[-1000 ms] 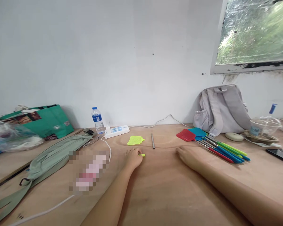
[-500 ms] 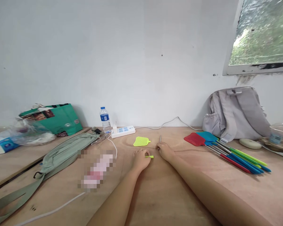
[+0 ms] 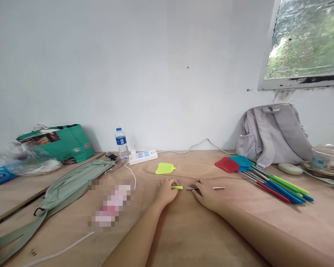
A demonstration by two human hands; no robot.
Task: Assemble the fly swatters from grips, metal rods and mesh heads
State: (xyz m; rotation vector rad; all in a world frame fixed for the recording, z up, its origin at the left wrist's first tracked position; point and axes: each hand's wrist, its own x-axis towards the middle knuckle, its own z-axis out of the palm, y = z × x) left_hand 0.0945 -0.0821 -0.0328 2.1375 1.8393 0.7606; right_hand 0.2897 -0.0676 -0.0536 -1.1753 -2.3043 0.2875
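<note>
My left hand (image 3: 167,191) is closed round a yellow-green handle (image 3: 179,187), whose end sticks out to the right. Facing it across a small gap, my right hand (image 3: 204,193) grips a thin silver metal rod (image 3: 219,188) that lies level, its left tip pointing at the handle. Just beyond my left hand, a loose yellow-green fly swatter head (image 3: 165,168) with a perforated face lies flat on the wooden table (image 3: 180,237). The rod's middle and most of the handle are hidden by my fingers.
Several fly swatters (image 3: 275,185) with red, blue and green parts lie at the right, before a grey backpack (image 3: 275,133). A power strip (image 3: 143,157) and a water bottle (image 3: 121,144) stand near the wall. Left are a grey-green strap bag (image 3: 75,181) and a green bag (image 3: 72,142).
My right hand has turned the metal rod from pointing away to lying crosswise, in line with the handle. My left hand keeps its hold, the handle end showing more. The view has shifted slightly right.
</note>
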